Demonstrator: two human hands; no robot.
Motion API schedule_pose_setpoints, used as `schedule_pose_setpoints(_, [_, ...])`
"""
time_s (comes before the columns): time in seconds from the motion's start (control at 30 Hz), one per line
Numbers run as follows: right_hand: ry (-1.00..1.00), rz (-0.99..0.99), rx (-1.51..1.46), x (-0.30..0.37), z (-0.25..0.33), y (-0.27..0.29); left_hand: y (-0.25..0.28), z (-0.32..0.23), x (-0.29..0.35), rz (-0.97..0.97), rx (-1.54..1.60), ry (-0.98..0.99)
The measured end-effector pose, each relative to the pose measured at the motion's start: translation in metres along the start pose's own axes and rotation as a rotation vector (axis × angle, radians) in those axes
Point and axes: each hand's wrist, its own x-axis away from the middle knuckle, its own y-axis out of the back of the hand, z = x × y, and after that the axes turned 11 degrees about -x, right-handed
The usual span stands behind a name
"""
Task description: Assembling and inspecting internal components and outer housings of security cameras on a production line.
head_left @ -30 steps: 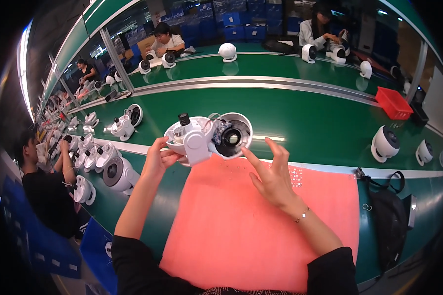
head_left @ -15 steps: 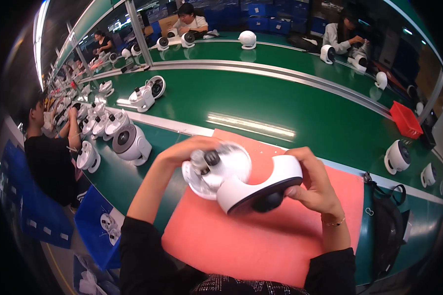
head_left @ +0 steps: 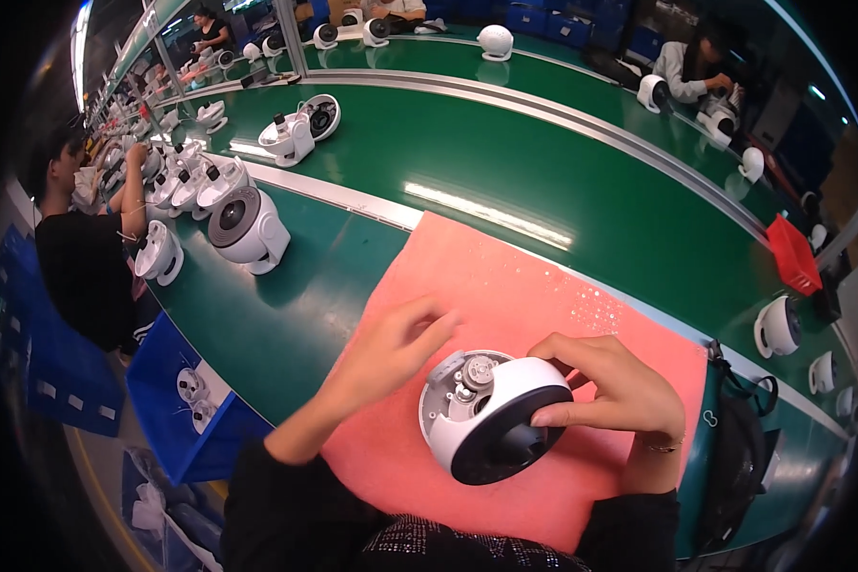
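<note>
A round white security camera [head_left: 491,440] with a glossy black front rests tilted on the pink mat [head_left: 505,520]. My right hand [head_left: 620,386] grips its right edge, thumb on the black front and fingers behind the white shell. On its left side the white base [head_left: 431,419] lies exposed, with a silver motor [head_left: 480,370] and small parts inside. My left hand [head_left: 400,343] hovers just up and left of the base, not touching it, fingers loosely bent and thumb apart. Nothing shows in that hand.
A finished-looking camera [head_left: 248,229] and several open white units [head_left: 191,181] stand at left, near a co-worker [head_left: 91,238]. A blue bin [head_left: 181,372] sits below the bench edge. At right are a black bag [head_left: 734,448], a red tray [head_left: 793,253] and more cameras [head_left: 778,326].
The camera has come down toward me and turned, so its inner motor now shows. My left hand has let go of the base and drawn away. My right hand keeps its hold.
</note>
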Motion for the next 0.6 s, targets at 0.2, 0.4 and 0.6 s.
schedule_pose_setpoints(0.2, [-0.093,-0.071,-0.064,-0.014,-0.006,-0.007,-0.017,-0.016,0.075,-0.14,-0.105,-0.145])
schedule_pose_setpoints(0.4, [-0.131,-0.078,-0.049,-0.021,-0.014,-0.007,-0.011,-0.028,0.078,-0.122,-0.517,-0.056])
schedule_pose_setpoints(0.6, [-0.206,-0.137,0.097,-0.023,-0.023,-0.009,-0.007,-0.031,0.065,0.008,-0.683,0.034])
